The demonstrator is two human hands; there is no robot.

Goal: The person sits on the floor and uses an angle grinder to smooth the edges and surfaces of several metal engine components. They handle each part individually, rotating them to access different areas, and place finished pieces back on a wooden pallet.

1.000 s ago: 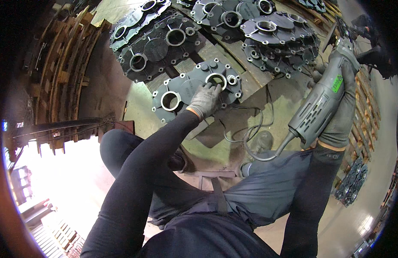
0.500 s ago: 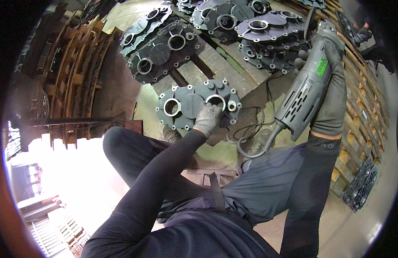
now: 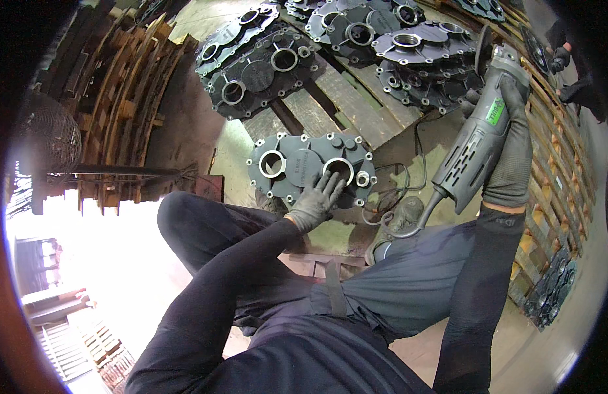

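Note:
A dark grey cast metal cover (image 3: 299, 159) with two large bored holes and bolt lugs round its rim is in front of my knees. My gloved left hand (image 3: 317, 201) lies on its near right part, fingers stretched and spread beside the right bore. My gloved right hand (image 3: 512, 108) is wrapped round a grey angle grinder (image 3: 471, 141), held up at the right. The grinder's disc (image 3: 483, 50) points away from me, and its cord end (image 3: 435, 199) hangs toward my right knee.
More cast covers (image 3: 258, 75) lie on a wooden pallet (image 3: 343, 98) ahead. Stacked pallets stand left (image 3: 130, 98) and right (image 3: 553, 177). The grinder's cable (image 3: 409, 180) loops by my shoe (image 3: 407, 213). Another person's gloved hand (image 3: 561, 58) shows at far right.
My left hand has opened from a curled grip at the right bore and slid down and left, now flat. The cover appears slightly lower and further right. The right hand keeps the grinder raised.

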